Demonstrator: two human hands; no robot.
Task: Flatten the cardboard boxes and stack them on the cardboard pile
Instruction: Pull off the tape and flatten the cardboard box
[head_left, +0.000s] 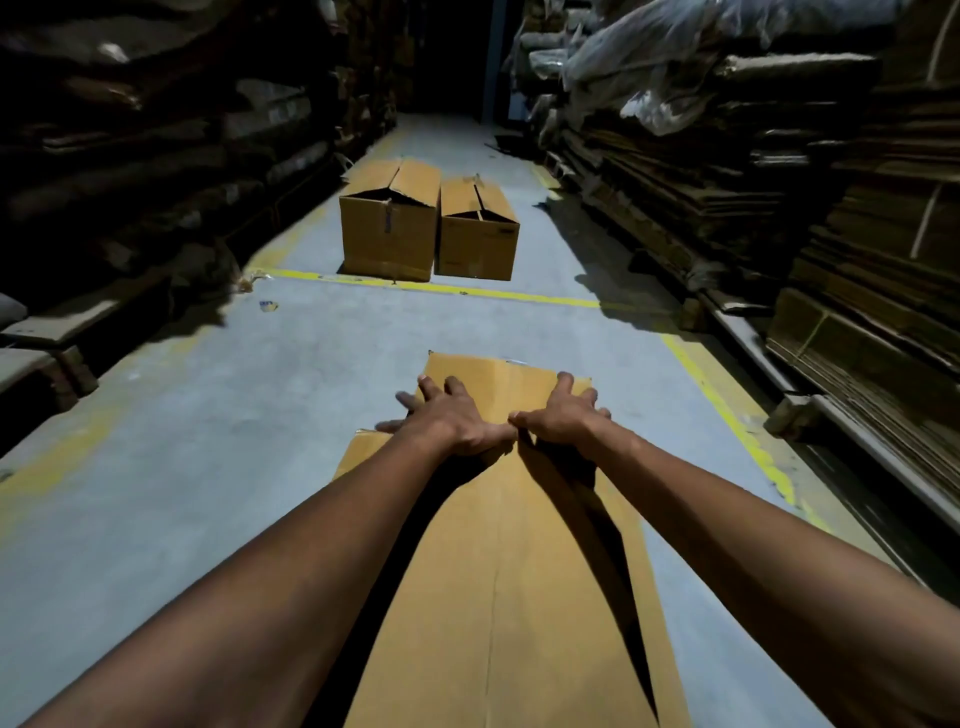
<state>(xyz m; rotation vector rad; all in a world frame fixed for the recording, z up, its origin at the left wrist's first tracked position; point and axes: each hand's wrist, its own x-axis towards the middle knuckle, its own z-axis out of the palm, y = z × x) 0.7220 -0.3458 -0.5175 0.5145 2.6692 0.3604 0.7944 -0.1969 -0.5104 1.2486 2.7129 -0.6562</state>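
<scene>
A flattened brown cardboard box (498, 571) lies on the grey floor in front of me, running from the bottom edge up to mid-frame. My left hand (447, 415) presses on its far part with fingers spread. Beside it, my right hand (561, 410) presses down the same way, thumbs nearly touching. Further down the aisle stand two unflattened boxes side by side: a larger one (387, 228) on the left and a smaller one (478, 234) on the right, both with top flaps loosely closed.
Tall stacks of flattened cardboard (831, 208) line the right side of the aisle, dark stacks (156, 156) the left. Yellow floor lines (467, 291) cross the aisle and run along the right. A small scrap (268, 305) lies on the floor at left.
</scene>
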